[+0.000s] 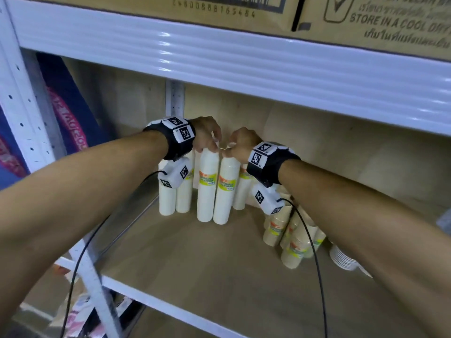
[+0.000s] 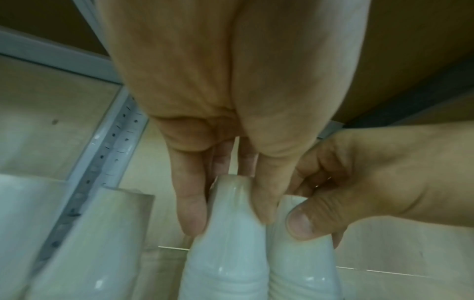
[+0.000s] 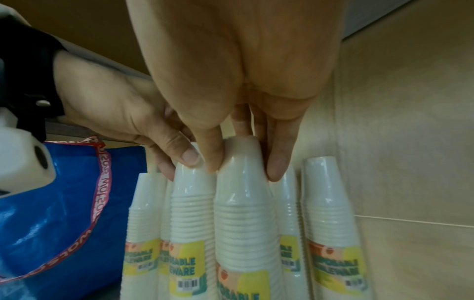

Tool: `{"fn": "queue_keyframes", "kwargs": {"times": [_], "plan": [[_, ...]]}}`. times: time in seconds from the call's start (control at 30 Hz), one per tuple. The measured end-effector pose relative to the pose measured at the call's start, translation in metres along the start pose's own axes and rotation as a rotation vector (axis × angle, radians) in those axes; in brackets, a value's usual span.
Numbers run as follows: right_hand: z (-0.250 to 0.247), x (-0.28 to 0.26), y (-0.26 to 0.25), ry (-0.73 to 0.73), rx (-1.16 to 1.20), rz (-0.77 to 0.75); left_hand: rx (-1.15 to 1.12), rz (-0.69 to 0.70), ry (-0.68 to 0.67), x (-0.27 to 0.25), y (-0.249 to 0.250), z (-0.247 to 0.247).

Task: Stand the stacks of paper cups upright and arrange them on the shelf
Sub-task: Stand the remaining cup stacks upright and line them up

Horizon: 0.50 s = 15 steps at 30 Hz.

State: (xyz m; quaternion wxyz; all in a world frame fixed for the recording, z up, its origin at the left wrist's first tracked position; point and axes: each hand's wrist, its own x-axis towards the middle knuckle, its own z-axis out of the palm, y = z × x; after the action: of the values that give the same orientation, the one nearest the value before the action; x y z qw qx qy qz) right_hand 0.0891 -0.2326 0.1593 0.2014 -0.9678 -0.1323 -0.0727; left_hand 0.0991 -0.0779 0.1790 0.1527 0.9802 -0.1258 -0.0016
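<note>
Two wrapped stacks of white paper cups stand upright side by side on the wooden shelf board [image 1: 185,259]. My left hand [image 1: 211,148] grips the top of the left stack [image 1: 207,189] from above, fingers and thumb curled round its tip [image 2: 228,219]. My right hand [image 1: 229,153] grips the top of the right stack [image 1: 225,193] the same way [image 3: 245,170]. Three more white stacks [image 1: 168,198] stand behind them near the back wall. Several brown cup stacks [image 1: 291,237] lean or lie at the right.
A white upper shelf beam [image 1: 244,62] hangs just above my hands, with cardboard boxes [image 1: 366,18] on it. A blue bag [image 3: 51,223] sits left of the shelf post. A pile of white cups or plates [image 1: 341,259] lies at the right edge.
</note>
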Motion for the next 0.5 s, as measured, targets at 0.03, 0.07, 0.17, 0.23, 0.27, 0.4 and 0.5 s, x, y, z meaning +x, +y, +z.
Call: {"fn": "queue_keyframes", "kwargs": {"times": [0.03,0.07,0.17,0.23,0.27,0.4,0.5], "plan": [[-0.002,-0.002,0.004,0.003,-0.001,0.010,-0.011,0.013,-0.008,0.005,0.003,0.002],[-0.004,-0.003,0.008,0.008,0.005,0.018,-0.018,0.031,-0.011,0.010,0.006,0.005],[-0.008,-0.004,0.021,0.014,0.020,0.050,-0.004,0.082,0.009,0.023,0.014,0.013],[-0.009,-0.002,0.026,0.008,0.006,0.064,0.028,0.109,0.027,0.031,0.017,0.017],[-0.010,-0.001,0.029,0.006,0.005,0.067,0.035,0.117,0.029,0.035,0.018,0.018],[-0.009,0.002,0.037,0.018,0.015,0.083,0.018,0.138,0.030,0.047,0.022,0.023],[-0.006,0.005,0.042,0.033,0.025,0.086,0.012,0.150,0.039,0.054,0.024,0.028]]}}
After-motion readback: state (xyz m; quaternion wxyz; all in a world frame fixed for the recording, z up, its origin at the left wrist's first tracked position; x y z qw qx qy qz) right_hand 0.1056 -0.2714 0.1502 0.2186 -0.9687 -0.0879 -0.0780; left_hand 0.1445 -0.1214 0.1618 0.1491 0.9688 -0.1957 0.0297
